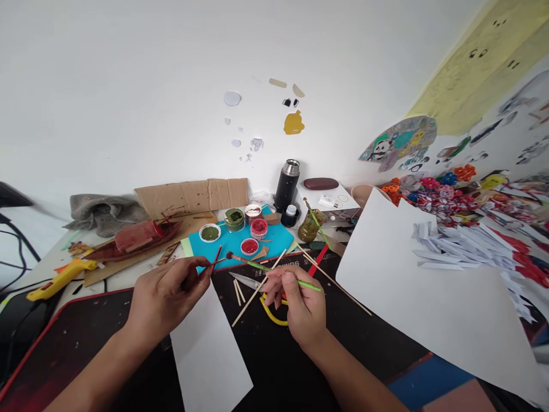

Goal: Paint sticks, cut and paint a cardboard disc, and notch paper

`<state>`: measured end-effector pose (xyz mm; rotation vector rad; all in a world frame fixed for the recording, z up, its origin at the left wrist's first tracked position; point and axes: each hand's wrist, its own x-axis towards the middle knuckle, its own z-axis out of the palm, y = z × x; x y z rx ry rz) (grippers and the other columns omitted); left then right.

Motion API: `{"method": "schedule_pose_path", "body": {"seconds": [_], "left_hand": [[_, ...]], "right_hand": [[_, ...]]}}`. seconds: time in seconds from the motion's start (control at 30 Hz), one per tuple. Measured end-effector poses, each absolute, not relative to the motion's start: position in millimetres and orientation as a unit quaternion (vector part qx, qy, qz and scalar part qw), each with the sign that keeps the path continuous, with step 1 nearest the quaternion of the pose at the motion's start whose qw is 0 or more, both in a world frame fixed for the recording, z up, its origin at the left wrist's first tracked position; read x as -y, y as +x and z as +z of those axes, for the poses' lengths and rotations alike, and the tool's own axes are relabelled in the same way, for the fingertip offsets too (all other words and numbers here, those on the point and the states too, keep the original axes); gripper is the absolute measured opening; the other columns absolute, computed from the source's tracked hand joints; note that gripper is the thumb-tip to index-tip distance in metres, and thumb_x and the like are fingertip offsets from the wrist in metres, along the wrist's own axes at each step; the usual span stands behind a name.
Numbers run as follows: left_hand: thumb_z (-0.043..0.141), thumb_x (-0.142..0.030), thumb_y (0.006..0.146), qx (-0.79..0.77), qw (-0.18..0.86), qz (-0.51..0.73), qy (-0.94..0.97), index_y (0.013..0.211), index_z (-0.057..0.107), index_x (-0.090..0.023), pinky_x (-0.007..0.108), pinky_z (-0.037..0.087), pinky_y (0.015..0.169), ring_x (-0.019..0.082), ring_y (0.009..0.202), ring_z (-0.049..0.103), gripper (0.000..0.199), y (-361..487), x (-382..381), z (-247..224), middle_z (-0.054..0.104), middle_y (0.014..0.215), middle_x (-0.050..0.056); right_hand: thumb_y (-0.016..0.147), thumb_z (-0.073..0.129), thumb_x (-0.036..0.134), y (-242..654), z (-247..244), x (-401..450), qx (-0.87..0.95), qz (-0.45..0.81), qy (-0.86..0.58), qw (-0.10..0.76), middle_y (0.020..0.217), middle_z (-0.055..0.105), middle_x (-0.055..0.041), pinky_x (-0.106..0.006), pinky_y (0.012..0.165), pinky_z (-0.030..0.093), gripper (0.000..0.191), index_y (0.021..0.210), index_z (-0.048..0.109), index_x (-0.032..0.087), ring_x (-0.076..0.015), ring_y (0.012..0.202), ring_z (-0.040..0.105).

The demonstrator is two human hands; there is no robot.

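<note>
My left hand (169, 292) pinches a thin stick (218, 260), partly painted red, above the top of a white paper strip (210, 349). Between the fingers of my right hand (295, 303) is a green-handled paintbrush (309, 285), its dark bristle end pointing left, close to the stick's tip. Whether brush and stick touch is hard to tell. Scissors (245, 281) with yellow handles lie beneath my right hand. Beyond the hands, open jars of green paint (234, 220) and red paint (258, 228) stand on a blue sheet (197, 247), with their paint-filled lids alongside.
A red model boat (137, 237) and yellow glue gun (62, 279) lie left. A black thermos (287, 186) and a murky jar (307, 229) with another brush stand behind. Large white paper (403, 286) and folded strips (463, 246) cover the right. Thin sticks lie on the black mat (274, 355).
</note>
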<state>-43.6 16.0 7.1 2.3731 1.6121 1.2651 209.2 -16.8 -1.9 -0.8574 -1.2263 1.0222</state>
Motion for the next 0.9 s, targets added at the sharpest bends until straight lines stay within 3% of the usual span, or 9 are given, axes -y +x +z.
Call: {"method": "schedule_pose_path", "body": {"seconds": [0.43,0.9], "left_hand": [[0.066,-0.040,0.097,-0.528,0.039,0.412,0.742,0.095,0.073,-0.027,0.023,0.040,0.051,0.011,0.046,0.054,0.015,-41.5,-14.2,12.5,0.056,0.055,-0.009],[0.068,-0.041,0.095,-0.551,0.064,0.418,0.719,0.093,0.073,-0.026,0.024,0.039,0.051,0.011,0.047,0.052,0.016,-43.0,-17.3,6.5,0.054,0.057,-0.009]], "right_hand": [[0.113,0.059,0.060,209.7,-3.2,15.5,0.529,0.456,-0.383,0.605,0.078,0.081,-0.0081,-0.023,0.044,0.050,0.048,0.101,0.081,0.019,-0.0177,0.056,0.076],[0.114,0.059,0.054,211.0,-4.9,18.0,0.519,0.454,-0.370,0.623,0.078,0.082,-0.0076,-0.022,0.046,0.049,0.043,0.100,0.081,0.020,-0.0166,0.056,0.076]]}}
